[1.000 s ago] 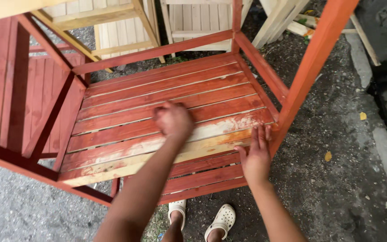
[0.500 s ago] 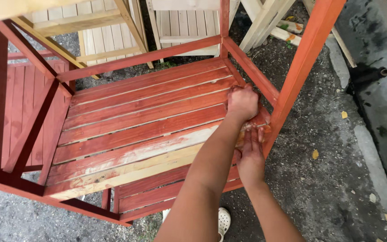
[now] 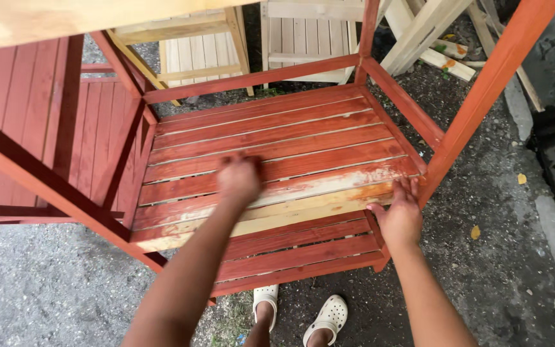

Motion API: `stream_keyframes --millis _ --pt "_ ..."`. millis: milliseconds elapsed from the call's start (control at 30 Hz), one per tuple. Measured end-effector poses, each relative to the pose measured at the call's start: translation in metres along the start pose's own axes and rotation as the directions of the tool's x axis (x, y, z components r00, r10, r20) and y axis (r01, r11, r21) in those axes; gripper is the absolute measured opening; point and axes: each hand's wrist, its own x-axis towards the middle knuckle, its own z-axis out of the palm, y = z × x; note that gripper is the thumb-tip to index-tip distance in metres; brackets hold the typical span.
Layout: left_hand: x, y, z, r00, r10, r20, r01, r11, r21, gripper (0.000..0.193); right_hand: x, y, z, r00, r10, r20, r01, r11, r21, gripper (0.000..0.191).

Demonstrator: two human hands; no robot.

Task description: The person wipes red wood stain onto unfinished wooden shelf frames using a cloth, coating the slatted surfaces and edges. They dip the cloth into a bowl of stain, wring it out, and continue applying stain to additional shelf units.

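A wooden slatted shelf (image 3: 277, 138) stained red-brown stands in a frame with orange-red posts (image 3: 483, 96). Its two front slats (image 3: 290, 209) are mostly bare pale wood with patchy stain. My left hand (image 3: 239, 180) is over the front-middle slats, blurred by motion, with its fingers curled down onto the wood. Whether it holds anything is hidden. My right hand (image 3: 398, 215) lies flat on the shelf's front right corner, fingers spread on the pale slat beside the post.
A lower stained shelf (image 3: 297, 254) sits under the front edge, above my feet in white clogs (image 3: 325, 318). A red-brown slatted panel (image 3: 27, 128) stands left. Unpainted wooden racks (image 3: 200, 51) and loose boards (image 3: 444, 54) lie behind. Gravel ground (image 3: 521, 270) surrounds the frame.
My left hand swept right along the slats to the corner by my right hand, then back left to the middle. My right hand has stayed at the front right corner.
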Motion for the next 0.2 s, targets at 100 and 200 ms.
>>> stream_keyframes --millis 100,200 --pt "-0.039 -0.09 0.016 0.961 -0.268 0.063 0.269 0.963 -0.01 0.035 0.002 0.004 0.005 0.999 -0.032 -0.009 0.032 0.999 -0.017 0.091" --pt "-0.043 -0.158 0.039 0.865 -0.483 0.134 0.486 0.874 0.016 0.042 0.002 0.014 0.011 0.998 -0.066 0.003 0.066 0.998 -0.001 0.089"
